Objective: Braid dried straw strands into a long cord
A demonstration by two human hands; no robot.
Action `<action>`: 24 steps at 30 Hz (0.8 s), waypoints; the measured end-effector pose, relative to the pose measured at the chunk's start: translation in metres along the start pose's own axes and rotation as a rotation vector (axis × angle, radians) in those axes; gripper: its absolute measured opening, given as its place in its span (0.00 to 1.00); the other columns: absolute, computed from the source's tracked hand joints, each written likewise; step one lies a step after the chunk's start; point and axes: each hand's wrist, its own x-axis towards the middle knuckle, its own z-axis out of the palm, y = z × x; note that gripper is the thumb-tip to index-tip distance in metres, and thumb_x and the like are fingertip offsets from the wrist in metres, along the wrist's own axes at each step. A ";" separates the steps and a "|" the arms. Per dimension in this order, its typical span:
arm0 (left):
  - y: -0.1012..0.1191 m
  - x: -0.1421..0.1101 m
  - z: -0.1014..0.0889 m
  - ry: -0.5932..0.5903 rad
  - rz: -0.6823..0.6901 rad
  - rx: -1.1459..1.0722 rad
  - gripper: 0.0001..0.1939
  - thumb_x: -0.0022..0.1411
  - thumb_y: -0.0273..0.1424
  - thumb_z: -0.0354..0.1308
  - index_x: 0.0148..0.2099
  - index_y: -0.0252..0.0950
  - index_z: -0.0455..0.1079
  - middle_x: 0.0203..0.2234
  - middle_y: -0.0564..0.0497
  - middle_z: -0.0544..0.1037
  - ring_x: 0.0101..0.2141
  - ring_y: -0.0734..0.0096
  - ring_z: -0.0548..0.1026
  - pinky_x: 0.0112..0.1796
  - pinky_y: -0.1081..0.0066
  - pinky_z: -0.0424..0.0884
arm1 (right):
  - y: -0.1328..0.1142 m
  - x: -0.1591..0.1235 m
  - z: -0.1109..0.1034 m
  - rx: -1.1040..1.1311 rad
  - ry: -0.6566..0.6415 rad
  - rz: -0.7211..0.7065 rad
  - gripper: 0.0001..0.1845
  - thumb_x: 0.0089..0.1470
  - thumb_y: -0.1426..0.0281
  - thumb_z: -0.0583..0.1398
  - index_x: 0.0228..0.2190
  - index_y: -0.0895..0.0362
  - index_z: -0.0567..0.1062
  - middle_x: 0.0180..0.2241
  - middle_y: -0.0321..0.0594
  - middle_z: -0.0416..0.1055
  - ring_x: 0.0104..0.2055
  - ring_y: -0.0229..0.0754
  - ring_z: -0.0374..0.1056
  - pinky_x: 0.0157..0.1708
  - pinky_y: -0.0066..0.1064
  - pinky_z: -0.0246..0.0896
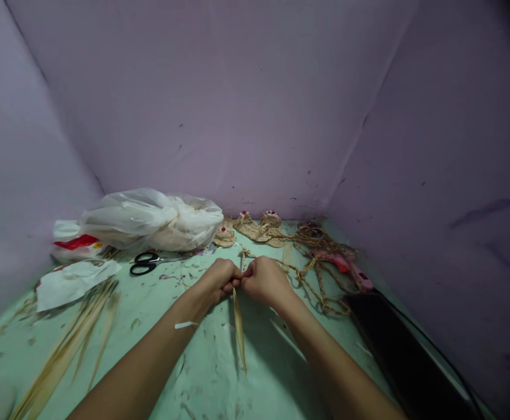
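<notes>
My left hand (223,279) and my right hand (261,280) meet at the middle of the green surface, fingers closed and fingertips together. Between them they pinch a braided cord (244,260) of dry plant fibre, whose finished end rises just beyond my knuckles. A loose pale fibre strip (238,332) hangs down toward me from beneath my left fingers. The exact grip of the fingertips is partly hidden by the hands. More tan braid (310,280) runs off to the right of my right hand in loose loops.
Black-handled scissors (145,263) lie left of my hands, near a bulging white plastic bag (150,219). Long dry strips (69,344) lie front left. Woven pieces with red beads (255,227) rest against the wall. A pink tool (360,275) and a long black object (406,356) are at right.
</notes>
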 end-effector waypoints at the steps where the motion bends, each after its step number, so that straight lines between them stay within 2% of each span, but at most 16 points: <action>1: 0.000 0.000 -0.001 0.007 -0.008 -0.022 0.10 0.38 0.27 0.49 0.13 0.34 0.52 0.06 0.58 0.54 0.08 0.86 0.47 0.13 0.78 0.37 | 0.000 0.000 0.001 0.004 0.004 -0.011 0.11 0.37 0.65 0.58 0.22 0.57 0.78 0.26 0.47 0.74 0.26 0.41 0.66 0.19 0.27 0.45; 4: 0.001 -0.003 -0.001 0.050 0.007 -0.053 0.08 0.37 0.26 0.49 0.13 0.34 0.52 0.06 0.58 0.55 0.08 0.86 0.47 0.12 0.78 0.37 | 0.001 0.000 0.001 0.049 0.013 -0.055 0.09 0.37 0.67 0.58 0.21 0.58 0.77 0.24 0.45 0.73 0.25 0.39 0.65 0.20 0.26 0.46; 5: 0.001 -0.004 -0.001 0.048 0.033 -0.049 0.07 0.36 0.25 0.49 0.14 0.34 0.53 0.06 0.59 0.54 0.08 0.86 0.47 0.12 0.79 0.37 | 0.003 0.001 -0.001 0.090 -0.024 -0.069 0.08 0.37 0.68 0.58 0.20 0.59 0.77 0.22 0.43 0.72 0.23 0.38 0.64 0.20 0.26 0.46; 8: 0.000 -0.006 -0.002 0.004 0.105 -0.032 0.05 0.34 0.24 0.49 0.14 0.34 0.53 0.05 0.60 0.51 0.08 0.86 0.47 0.12 0.79 0.38 | 0.013 0.007 -0.007 0.311 -0.258 -0.072 0.06 0.36 0.73 0.58 0.18 0.61 0.75 0.15 0.37 0.68 0.18 0.33 0.59 0.18 0.23 0.47; 9: 0.000 -0.007 -0.003 -0.008 0.117 -0.027 0.05 0.34 0.25 0.49 0.14 0.34 0.54 0.05 0.60 0.52 0.08 0.86 0.47 0.12 0.79 0.38 | 0.017 0.010 -0.009 0.396 -0.291 -0.044 0.06 0.36 0.73 0.58 0.18 0.61 0.75 0.14 0.36 0.67 0.17 0.32 0.58 0.17 0.23 0.47; 10: 0.000 -0.007 -0.003 -0.015 0.123 -0.020 0.04 0.35 0.25 0.50 0.15 0.33 0.56 0.06 0.60 0.52 0.08 0.87 0.46 0.12 0.79 0.38 | 0.022 0.013 -0.011 0.471 -0.274 -0.007 0.05 0.36 0.74 0.57 0.18 0.61 0.74 0.14 0.35 0.66 0.16 0.31 0.57 0.16 0.22 0.47; 13: 0.000 -0.008 -0.004 -0.025 0.115 0.003 0.02 0.36 0.25 0.51 0.17 0.32 0.60 0.06 0.60 0.53 0.08 0.87 0.46 0.12 0.79 0.38 | 0.031 0.021 -0.009 0.590 -0.097 0.109 0.04 0.37 0.74 0.58 0.19 0.61 0.73 0.14 0.34 0.65 0.15 0.30 0.57 0.16 0.21 0.47; 18: -0.002 -0.007 -0.004 -0.009 0.126 0.024 0.03 0.38 0.24 0.50 0.17 0.33 0.57 0.06 0.59 0.54 0.08 0.86 0.47 0.12 0.79 0.39 | 0.028 0.020 0.007 0.669 -0.219 0.152 0.03 0.35 0.74 0.60 0.16 0.61 0.70 0.08 0.31 0.60 0.12 0.30 0.56 0.14 0.21 0.49; 24: 0.002 -0.012 0.004 0.068 0.113 0.087 0.04 0.38 0.21 0.50 0.17 0.32 0.59 0.06 0.59 0.55 0.09 0.86 0.48 0.13 0.79 0.42 | 0.025 0.012 0.013 0.812 -0.259 0.263 0.06 0.36 0.78 0.58 0.14 0.61 0.67 0.09 0.31 0.59 0.12 0.30 0.56 0.14 0.22 0.55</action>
